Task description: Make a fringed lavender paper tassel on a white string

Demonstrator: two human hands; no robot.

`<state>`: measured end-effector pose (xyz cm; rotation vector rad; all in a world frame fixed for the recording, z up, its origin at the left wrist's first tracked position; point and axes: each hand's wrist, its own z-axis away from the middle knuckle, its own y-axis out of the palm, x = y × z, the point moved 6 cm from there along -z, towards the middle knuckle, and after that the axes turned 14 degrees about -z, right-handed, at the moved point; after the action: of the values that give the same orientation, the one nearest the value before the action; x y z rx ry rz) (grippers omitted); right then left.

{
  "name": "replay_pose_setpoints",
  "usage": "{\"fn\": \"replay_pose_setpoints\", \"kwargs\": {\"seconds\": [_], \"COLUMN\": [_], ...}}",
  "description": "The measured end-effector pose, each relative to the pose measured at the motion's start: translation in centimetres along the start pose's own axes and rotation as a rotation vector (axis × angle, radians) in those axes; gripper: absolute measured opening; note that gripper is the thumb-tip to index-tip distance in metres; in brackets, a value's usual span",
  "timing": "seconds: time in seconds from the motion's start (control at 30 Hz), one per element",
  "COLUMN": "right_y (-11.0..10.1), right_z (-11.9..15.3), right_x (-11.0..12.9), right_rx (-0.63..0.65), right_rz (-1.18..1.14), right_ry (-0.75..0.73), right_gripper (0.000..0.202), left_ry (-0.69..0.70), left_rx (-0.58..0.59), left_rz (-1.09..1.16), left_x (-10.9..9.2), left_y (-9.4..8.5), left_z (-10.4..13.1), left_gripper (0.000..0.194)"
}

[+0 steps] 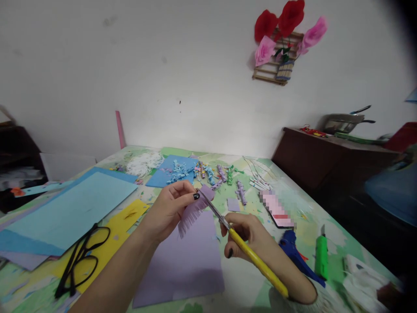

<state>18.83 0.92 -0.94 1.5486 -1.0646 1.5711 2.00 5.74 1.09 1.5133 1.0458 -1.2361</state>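
Observation:
My left hand pinches a light purple paper strip between thumb and fingers. Thin fringe cuts run along the strip's lower edge. In my right hand are scissors with a long yellow handle, seen edge-on. Their metal blades lie across the strip's right part, close to my left thumb. Beneath both hands a larger purple sheet rests on the table. Just beyond them are rolled, fringed paper pieces, including a purple one, and a small purple square.
Blue sheets, black glasses and yellow paper lie left. To the right are a phone, a blue tool and a green-handled cutter with its blade exposed. White string is heaped at the back.

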Motion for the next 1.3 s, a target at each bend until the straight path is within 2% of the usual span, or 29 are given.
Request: {"fn": "replay_pose_setpoints", "kwargs": {"seconds": [0.5, 1.07, 1.3], "right_y": [0.11, 0.01, -0.06], "right_z": [0.07, 0.05, -0.01], "right_x": [0.05, -0.02, -0.15], "right_rx": [-0.006, 0.001, -0.006], "right_rz": [-0.009, 0.015, 0.006], "right_ry": [0.028, 0.023, 0.029], "right_gripper": [0.049, 0.046, 0.048], "left_ry": [0.012, 0.018, 0.008], "left_rx": [-0.018, 0.041, 0.028], "left_rz": [-0.012, -0.005, 0.002], "left_x": [-0.14, 0.1, 0.18], "left_y": [-0.04, 0.04, 0.02], "left_z": [0.02, -0.02, -0.06], "left_gripper": [0.019, 0.018, 0.018]}}
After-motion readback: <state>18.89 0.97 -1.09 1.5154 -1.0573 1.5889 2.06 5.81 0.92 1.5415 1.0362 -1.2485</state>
